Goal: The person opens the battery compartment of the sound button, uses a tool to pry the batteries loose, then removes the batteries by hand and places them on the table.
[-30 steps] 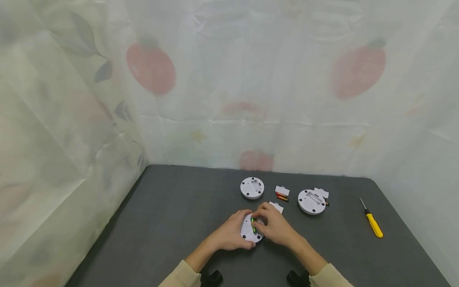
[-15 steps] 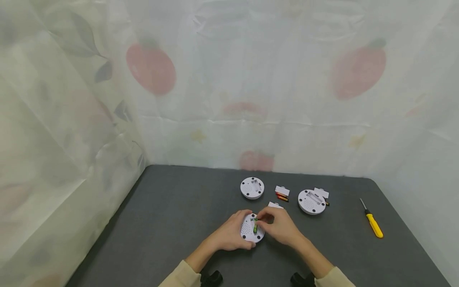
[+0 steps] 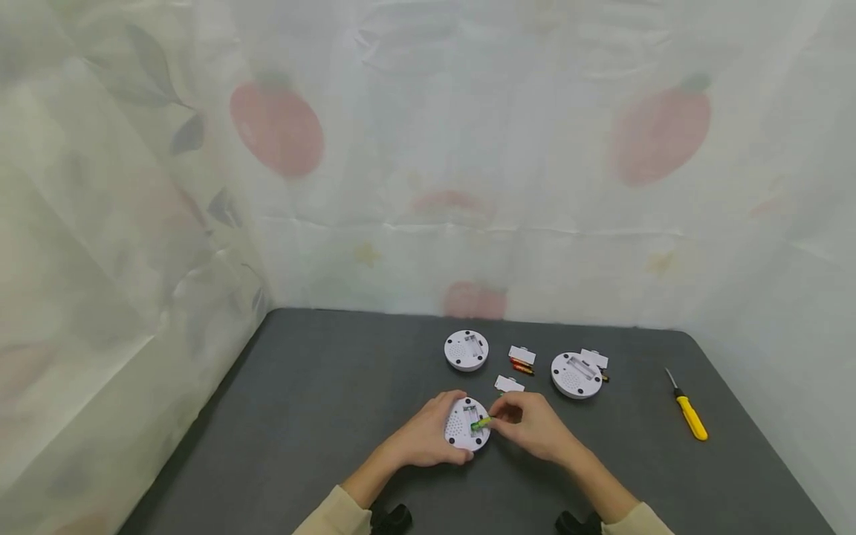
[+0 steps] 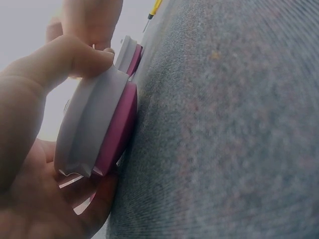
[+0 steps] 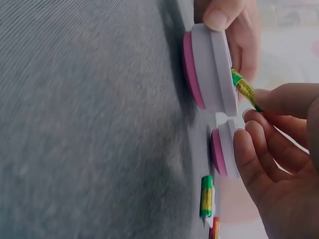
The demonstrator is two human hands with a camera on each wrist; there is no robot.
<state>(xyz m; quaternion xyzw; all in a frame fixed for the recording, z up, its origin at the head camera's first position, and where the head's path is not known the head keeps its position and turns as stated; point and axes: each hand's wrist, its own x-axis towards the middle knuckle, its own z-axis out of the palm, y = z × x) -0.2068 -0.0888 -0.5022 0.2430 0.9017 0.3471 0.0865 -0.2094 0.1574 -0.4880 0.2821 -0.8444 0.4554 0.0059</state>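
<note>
My left hand (image 3: 428,435) grips a round white device (image 3: 456,429) by its edge, thumb on the near side. Its upturned face carries speaker-like holes, black feet and an uncovered battery compartment; the wrist views show its pink lower part (image 4: 119,129) close over the table. Between thumb and fingertips, my right hand (image 3: 535,427) pinches a green-and-yellow battery (image 5: 244,88). The battery slants up from the device's face, one end at the compartment (image 3: 472,416). Beyond the right hand, a second green battery (image 5: 207,196) lies by a white battery cover (image 3: 510,384).
Two similar round devices, one at the back (image 3: 466,350) and one at the right (image 3: 576,375), lie with compartments uncovered. Near them are white covers (image 3: 521,355) and red batteries (image 3: 522,367). A yellow-handled screwdriver (image 3: 690,414) lies far right on the grey table (image 3: 321,371).
My right hand has drawn back to the right, swinging the green battery from lengthwise along the compartment to crosswise, its outer end raised. My left hand keeps its grip. The head view shifts slightly.
</note>
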